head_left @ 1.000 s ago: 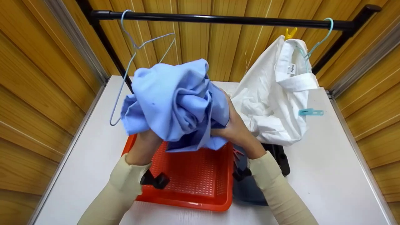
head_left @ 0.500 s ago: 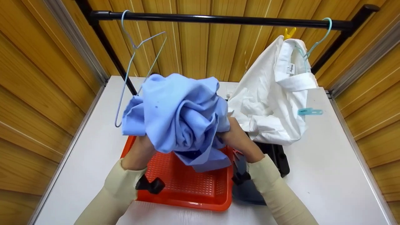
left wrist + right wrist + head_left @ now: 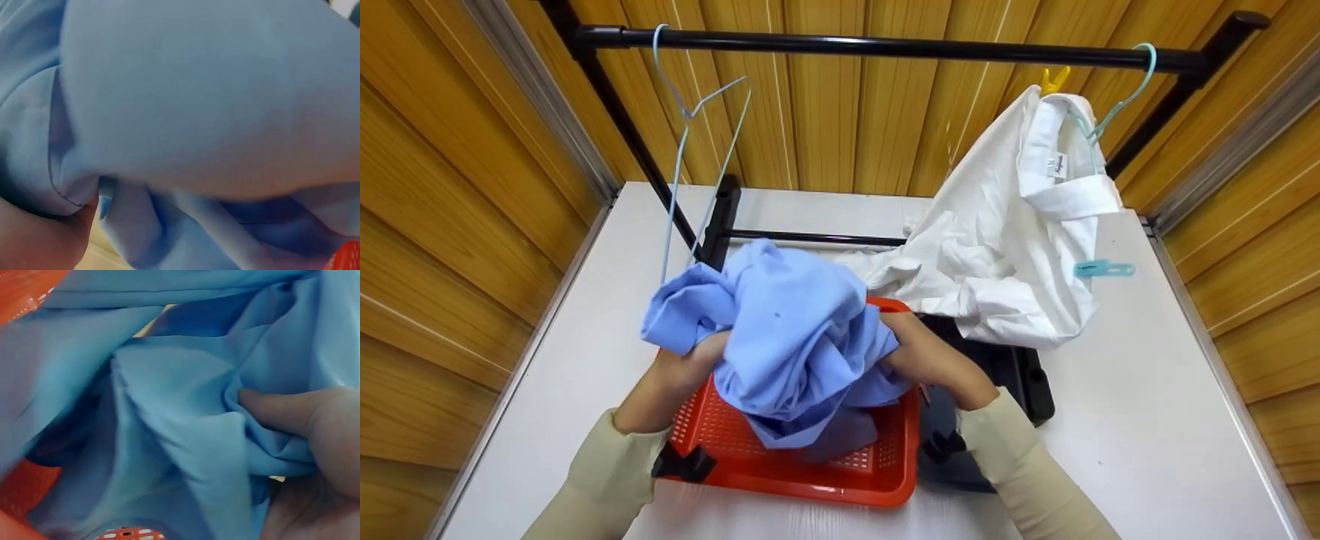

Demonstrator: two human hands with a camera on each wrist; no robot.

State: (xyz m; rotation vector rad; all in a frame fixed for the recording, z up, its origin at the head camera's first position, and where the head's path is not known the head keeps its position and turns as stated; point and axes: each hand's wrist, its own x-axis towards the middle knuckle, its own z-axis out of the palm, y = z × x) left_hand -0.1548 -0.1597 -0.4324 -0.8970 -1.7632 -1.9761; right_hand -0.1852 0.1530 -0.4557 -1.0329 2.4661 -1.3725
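A bunched light blue garment (image 3: 795,330) hangs between both hands over the red plastic basket (image 3: 810,491), its lower folds dipping inside the rim. Its exact kind is hidden by the folds. My left hand (image 3: 679,371) grips the bundle's left side; in the left wrist view, cloth covers the fingers. On the opposite side, my right hand (image 3: 930,356) holds the bundle too. In the right wrist view the right thumb (image 3: 281,410) presses into a blue fold, with the other fingers mostly behind the cloth.
A black rack rail (image 3: 885,46) crosses the back, with a wire hanger (image 3: 679,161) at left. White trousers (image 3: 1012,255) hang at right, held by a yellow clip (image 3: 1054,79) and a teal clip (image 3: 1104,268). A dark container (image 3: 960,469) stands right of the basket.
Both hands have lowered the blue garment from before the rack down to the basket, and its lower end now hangs inside. The wire hanger has swung round. The white trousers stay put.
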